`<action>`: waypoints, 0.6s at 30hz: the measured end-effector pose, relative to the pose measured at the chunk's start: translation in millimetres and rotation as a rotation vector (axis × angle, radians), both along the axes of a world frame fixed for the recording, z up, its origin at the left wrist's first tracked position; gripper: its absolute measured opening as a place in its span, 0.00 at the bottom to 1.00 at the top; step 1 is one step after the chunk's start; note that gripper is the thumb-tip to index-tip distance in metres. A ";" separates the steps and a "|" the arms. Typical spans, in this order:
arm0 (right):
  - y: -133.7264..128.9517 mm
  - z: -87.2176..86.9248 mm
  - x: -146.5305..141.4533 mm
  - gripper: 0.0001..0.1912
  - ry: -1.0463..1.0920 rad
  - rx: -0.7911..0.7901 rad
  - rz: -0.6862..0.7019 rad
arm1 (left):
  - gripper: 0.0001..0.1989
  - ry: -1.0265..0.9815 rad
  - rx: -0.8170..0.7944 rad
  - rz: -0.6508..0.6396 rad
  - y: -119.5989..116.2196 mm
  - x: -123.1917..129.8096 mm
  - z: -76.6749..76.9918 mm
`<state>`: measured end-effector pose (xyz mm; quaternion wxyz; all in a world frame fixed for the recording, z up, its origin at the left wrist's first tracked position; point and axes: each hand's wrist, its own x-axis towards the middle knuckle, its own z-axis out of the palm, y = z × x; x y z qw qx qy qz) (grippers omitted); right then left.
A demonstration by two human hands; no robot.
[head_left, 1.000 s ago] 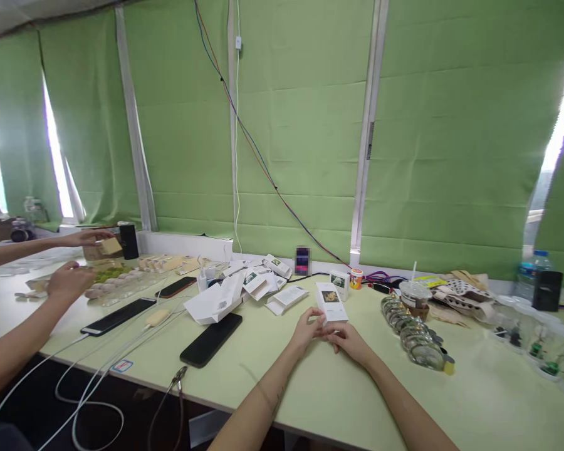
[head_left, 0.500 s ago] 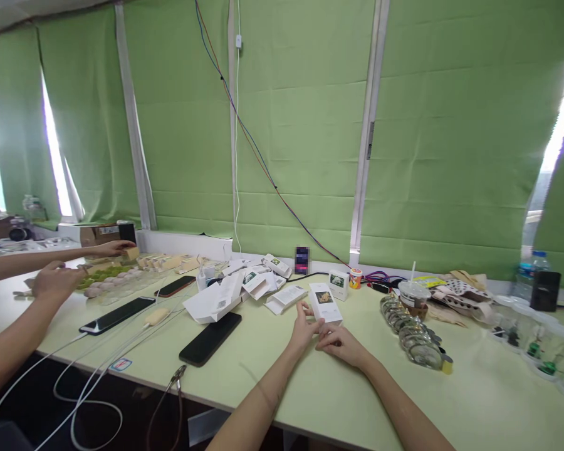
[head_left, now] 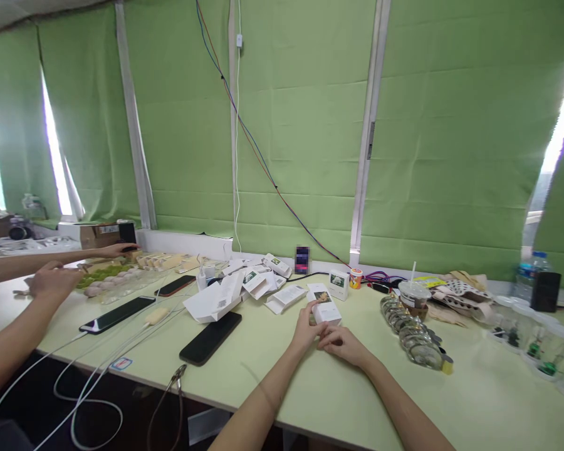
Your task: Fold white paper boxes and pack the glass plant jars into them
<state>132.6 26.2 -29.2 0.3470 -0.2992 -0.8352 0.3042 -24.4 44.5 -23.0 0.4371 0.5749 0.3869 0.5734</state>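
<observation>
A small white carton (head_left: 328,312) with a flower picture on its front lies tilted on the table in front of me. My left hand (head_left: 309,326) grips its left side, the index finger reaching over the printed face. At the carton's near end my right hand (head_left: 342,343) is closed, its fingertips touching that end and meeting the left fingers. What exactly the right fingertips pinch is hidden. Just behind stands another white carton (head_left: 339,285), upright. To the left lies a flattened white carton (head_left: 286,299).
Unfolded cartons (head_left: 216,297) pile up at left, beside a black phone (head_left: 210,338). Stacked clear round cases (head_left: 411,332) and a drink cup (head_left: 413,293) stand right; clear cups (head_left: 545,344) line the far right. A co-worker's hands (head_left: 56,280) handle small items at far left.
My left index finger has moved up onto the carton's front, covering part of the picture. My right hand has barely shifted. The co-worker's far hand no longer shows the tan block.
</observation>
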 end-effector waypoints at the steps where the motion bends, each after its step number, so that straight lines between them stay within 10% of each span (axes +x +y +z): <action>1: -0.3 0.4 0.0 0.10 -0.003 0.000 -0.001 | 0.28 0.006 0.000 0.003 -0.2 0.2 -0.3; 18: 9.2 -5.1 2.4 0.17 0.218 -0.079 -0.348 | 0.23 -0.127 -0.034 -0.165 -7.8 0.8 8.6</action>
